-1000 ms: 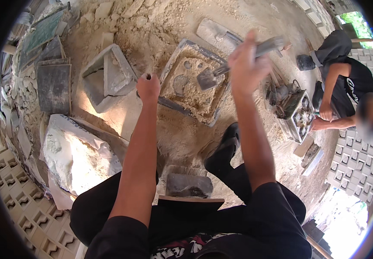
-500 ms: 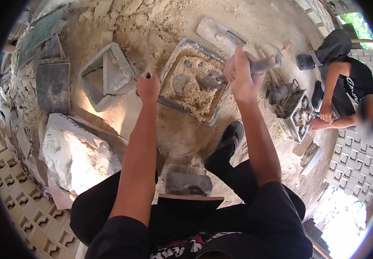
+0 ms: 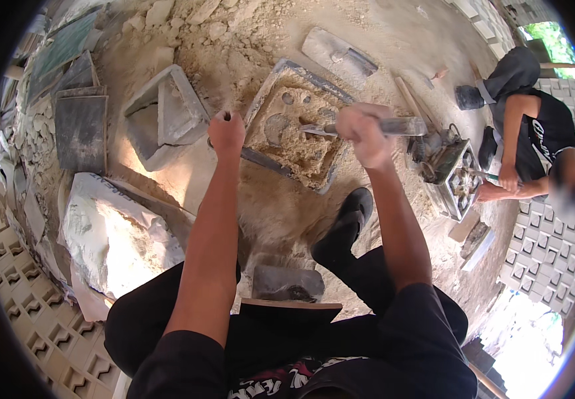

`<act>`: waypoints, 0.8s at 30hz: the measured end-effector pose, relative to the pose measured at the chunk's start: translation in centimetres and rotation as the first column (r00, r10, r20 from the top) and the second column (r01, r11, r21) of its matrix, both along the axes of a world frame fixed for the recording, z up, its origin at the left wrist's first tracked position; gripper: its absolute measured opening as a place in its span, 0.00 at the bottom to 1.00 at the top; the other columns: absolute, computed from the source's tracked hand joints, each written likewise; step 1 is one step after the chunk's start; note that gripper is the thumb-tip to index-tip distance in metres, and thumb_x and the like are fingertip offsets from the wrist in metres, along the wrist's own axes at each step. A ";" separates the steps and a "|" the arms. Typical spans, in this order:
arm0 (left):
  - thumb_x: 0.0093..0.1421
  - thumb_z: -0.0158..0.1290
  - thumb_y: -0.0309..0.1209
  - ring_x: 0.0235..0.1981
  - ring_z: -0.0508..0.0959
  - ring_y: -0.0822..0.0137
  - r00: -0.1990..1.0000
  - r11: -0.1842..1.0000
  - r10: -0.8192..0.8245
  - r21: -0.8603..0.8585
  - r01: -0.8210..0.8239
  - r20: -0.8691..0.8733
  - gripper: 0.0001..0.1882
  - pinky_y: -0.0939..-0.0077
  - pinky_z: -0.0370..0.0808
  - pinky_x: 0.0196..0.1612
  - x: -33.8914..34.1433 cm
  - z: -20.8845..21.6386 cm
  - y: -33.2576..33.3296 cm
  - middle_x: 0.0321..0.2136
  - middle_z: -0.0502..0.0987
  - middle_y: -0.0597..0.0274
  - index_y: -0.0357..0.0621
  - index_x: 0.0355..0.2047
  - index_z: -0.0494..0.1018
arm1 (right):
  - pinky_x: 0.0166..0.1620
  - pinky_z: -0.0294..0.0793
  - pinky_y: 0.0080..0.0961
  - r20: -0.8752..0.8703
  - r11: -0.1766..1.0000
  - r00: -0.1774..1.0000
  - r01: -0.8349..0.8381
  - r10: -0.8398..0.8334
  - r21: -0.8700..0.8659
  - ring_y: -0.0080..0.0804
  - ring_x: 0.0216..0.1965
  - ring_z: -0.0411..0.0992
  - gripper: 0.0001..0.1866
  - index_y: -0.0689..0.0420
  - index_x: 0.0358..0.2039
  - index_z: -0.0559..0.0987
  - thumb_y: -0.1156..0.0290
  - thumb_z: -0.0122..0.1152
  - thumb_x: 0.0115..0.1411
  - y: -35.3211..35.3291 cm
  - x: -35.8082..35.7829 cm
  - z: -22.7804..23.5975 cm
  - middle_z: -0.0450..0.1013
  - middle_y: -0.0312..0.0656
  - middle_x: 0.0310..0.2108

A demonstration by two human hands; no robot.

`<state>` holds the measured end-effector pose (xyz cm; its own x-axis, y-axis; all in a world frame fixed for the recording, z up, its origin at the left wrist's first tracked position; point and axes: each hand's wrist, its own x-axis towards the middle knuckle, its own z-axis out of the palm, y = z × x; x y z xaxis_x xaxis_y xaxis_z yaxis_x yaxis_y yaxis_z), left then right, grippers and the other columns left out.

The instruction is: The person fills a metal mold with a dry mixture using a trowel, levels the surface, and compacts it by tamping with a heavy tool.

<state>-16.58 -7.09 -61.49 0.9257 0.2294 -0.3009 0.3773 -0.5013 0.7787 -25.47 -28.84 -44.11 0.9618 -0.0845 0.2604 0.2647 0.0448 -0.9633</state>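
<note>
My right hand (image 3: 367, 133), slightly smeared by motion, is wrapped round a trowel-like tool (image 3: 404, 126). Its thick grey handle sticks out to the right, and its narrow metal blade (image 3: 317, 130) reaches left over the sand. A dark square mold frame (image 3: 307, 74) surrounds packed tan sand (image 3: 294, 149), which has round hollows and a rough, dug-up surface. By the frame's left side my left hand (image 3: 226, 131) is closed in a fist. Whatever it may grip is hidden by the fingers.
A flat float (image 3: 331, 53) lies beyond the frame. Left are an angular grey form (image 3: 184, 110), dark boards (image 3: 81, 133) and a white sack (image 3: 111, 233). A grey block (image 3: 287, 282) sits between my feet. At right a person (image 3: 533, 133) works over another mold (image 3: 460, 183).
My right hand has turned the tool and shifted slightly nearer; the blade now points farther left over the sand. The left fist stays almost in place. The co-worker's hands moved slightly.
</note>
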 end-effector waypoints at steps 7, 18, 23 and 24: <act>0.57 0.49 0.38 0.28 0.78 0.44 1.000 1.000 0.000 0.009 0.000 0.028 0.17 0.56 0.71 0.35 0.1 -0.2 0.0 0.22 0.77 0.42 0.33 0.24 0.74 | 0.18 0.49 0.21 -0.119 1.000 0.992 -0.030 0.031 0.007 0.17 0.14 0.51 0.17 0.56 0.11 0.62 0.69 0.50 0.55 1.7 -0.4 1.1 0.58 0.31 0.12; 0.58 0.50 0.40 0.28 0.78 0.46 1.000 1.000 0.009 -0.001 -0.009 0.000 0.18 0.57 0.71 0.36 0.2 0.1 0.3 0.23 0.78 0.46 0.35 0.27 0.76 | 0.19 0.47 0.22 -0.060 0.984 0.982 -0.178 0.177 -0.015 0.18 0.16 0.49 0.17 0.57 0.11 0.58 0.73 0.50 0.54 1.8 -0.4 0.0 0.53 0.29 0.12; 0.57 0.50 0.40 0.27 0.78 0.51 0.999 0.999 0.022 -0.030 -0.023 -0.040 0.17 0.59 0.71 0.36 0.0 0.1 0.2 0.22 0.78 0.49 0.37 0.29 0.77 | 0.19 0.47 0.22 -0.119 0.992 0.990 -0.084 0.073 -0.098 0.17 0.16 0.49 0.16 0.58 0.11 0.58 0.75 0.48 0.53 3.6 -0.9 1.1 0.53 0.29 0.12; 0.58 0.50 0.40 0.28 0.79 0.50 1.000 0.999 0.017 -0.030 -0.018 -0.016 0.17 0.59 0.72 0.36 0.2 0.2 0.1 0.22 0.78 0.48 0.36 0.28 0.77 | 0.18 0.48 0.23 -0.055 0.992 0.992 -0.115 0.111 -0.061 0.17 0.16 0.49 0.18 0.58 0.12 0.60 0.73 0.51 0.57 3.5 -1.3 -0.4 0.54 0.28 0.12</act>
<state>-16.39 -6.94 -61.27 0.9167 0.2363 -0.3224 0.3982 -0.4707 0.7873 -26.79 -25.35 -44.47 0.9764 0.0405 0.2121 0.2119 0.0099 -0.9773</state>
